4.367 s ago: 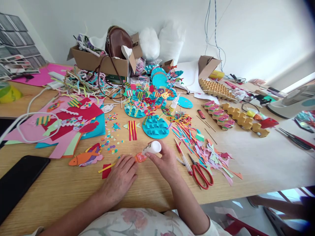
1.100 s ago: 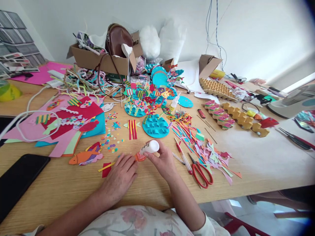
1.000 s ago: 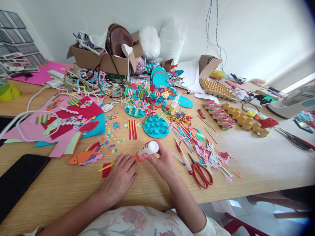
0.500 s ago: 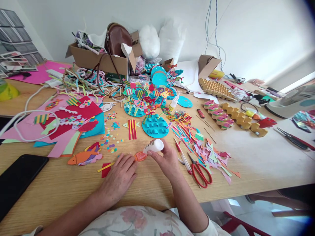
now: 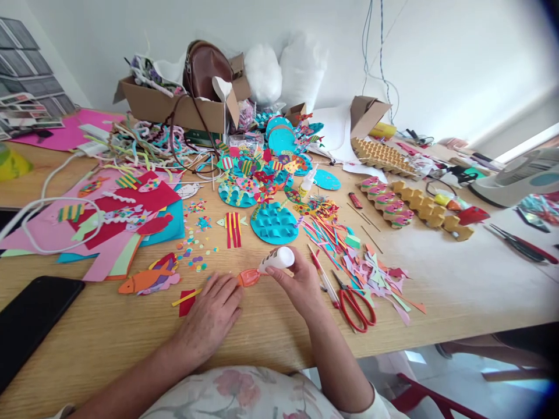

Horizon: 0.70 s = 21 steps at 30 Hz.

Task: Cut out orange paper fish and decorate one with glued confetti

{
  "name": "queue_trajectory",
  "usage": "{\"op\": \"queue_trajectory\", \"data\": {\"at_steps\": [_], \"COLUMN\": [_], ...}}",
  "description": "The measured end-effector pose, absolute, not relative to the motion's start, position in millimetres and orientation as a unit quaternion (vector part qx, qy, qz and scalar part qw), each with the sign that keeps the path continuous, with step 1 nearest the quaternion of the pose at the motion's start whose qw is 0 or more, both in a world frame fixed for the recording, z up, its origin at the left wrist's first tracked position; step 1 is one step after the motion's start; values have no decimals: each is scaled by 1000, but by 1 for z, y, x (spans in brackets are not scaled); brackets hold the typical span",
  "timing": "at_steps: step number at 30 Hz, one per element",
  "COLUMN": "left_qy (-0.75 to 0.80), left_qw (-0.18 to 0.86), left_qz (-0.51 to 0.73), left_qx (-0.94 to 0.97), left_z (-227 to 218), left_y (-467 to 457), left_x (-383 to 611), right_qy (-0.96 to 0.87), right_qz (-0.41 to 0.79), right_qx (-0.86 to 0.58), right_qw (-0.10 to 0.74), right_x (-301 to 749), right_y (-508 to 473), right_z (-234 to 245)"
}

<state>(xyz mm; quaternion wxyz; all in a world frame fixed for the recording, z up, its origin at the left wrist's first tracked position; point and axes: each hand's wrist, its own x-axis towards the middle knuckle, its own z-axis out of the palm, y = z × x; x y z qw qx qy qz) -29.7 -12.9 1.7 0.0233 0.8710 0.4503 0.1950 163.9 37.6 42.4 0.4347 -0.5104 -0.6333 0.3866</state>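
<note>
My right hand (image 5: 301, 285) is closed around a white glue bottle (image 5: 277, 260), tilted with its base up to the right. Its nozzle end points down at the tail end of a small orange paper fish (image 5: 248, 278) on the table. Wet-looking glue shines on the fish. My left hand (image 5: 218, 299) lies palm down at the fish's left end, fingers close together and holding it against the table; that end is partly hidden. Beside my left hand lie a red paper piece (image 5: 187, 302) and a yellow paper strip (image 5: 186, 297).
Red-handled scissors (image 5: 356, 308), a pen (image 5: 323, 276) and paper scraps (image 5: 379, 276) lie to the right. A turquoise scalloped disc (image 5: 274, 224) and a striped paper fish (image 5: 233, 228) are ahead. Layered paper fish (image 5: 151, 279), confetti dots (image 5: 198, 253) and a black phone (image 5: 37, 329) are left.
The glue bottle in my right hand has shifted slightly right along the orange fish, toward its tail end. My left hand stays in place. The view has moved very slightly.
</note>
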Motion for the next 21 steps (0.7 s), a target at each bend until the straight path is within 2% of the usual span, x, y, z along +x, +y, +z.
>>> {"op": "queue_trajectory", "data": {"at_steps": [21], "left_qy": [452], "left_qw": [17], "left_qz": [196], "left_qx": [870], "left_z": [1], "left_y": [-13], "left_x": [-29], "right_qy": [-664], "right_qz": [367], "right_qx": [-509], "right_qw": [408], "right_x": [161], "right_y": [30], "right_z": [52]}}
